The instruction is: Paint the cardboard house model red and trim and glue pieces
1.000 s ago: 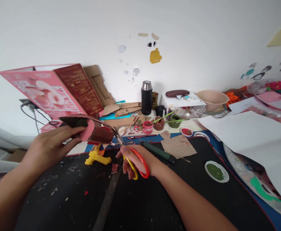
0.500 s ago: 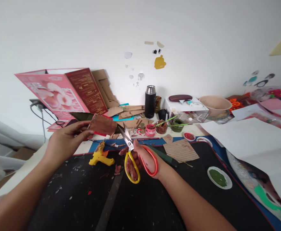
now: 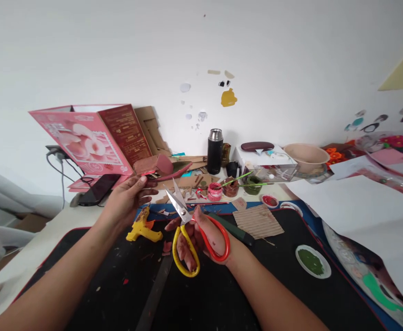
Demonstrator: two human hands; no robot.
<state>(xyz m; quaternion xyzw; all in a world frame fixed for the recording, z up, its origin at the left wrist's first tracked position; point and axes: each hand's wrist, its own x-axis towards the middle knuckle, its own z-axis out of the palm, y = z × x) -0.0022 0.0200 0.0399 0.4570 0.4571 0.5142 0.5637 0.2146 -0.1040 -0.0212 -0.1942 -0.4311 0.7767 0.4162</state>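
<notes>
My left hand (image 3: 134,193) holds up a reddish-brown painted craft piece (image 3: 158,165) between thumb and fingers, with a dark green and red pointed part reaching right. My right hand (image 3: 196,234) grips scissors (image 3: 182,214) with one yellow and one red handle loop; their blades are parted and point up and left, just below the craft piece. A yellow glue gun (image 3: 144,227) lies on the black mat (image 3: 118,285) between my forearms. A dark metal strip (image 3: 155,296) lies on the mat below the scissors.
Behind stand a pink box (image 3: 91,142), a black bottle (image 3: 215,151) and paint jars (image 3: 215,191). A phone (image 3: 99,189) is at left. Corrugated cardboard (image 3: 258,221) and a green paint lid (image 3: 313,261) lie at right, near white paper (image 3: 370,220).
My left hand has turned the craft piece over and moved slightly right. The scissors have shifted a little down and left, their blades wider apart. The phone has come into view.
</notes>
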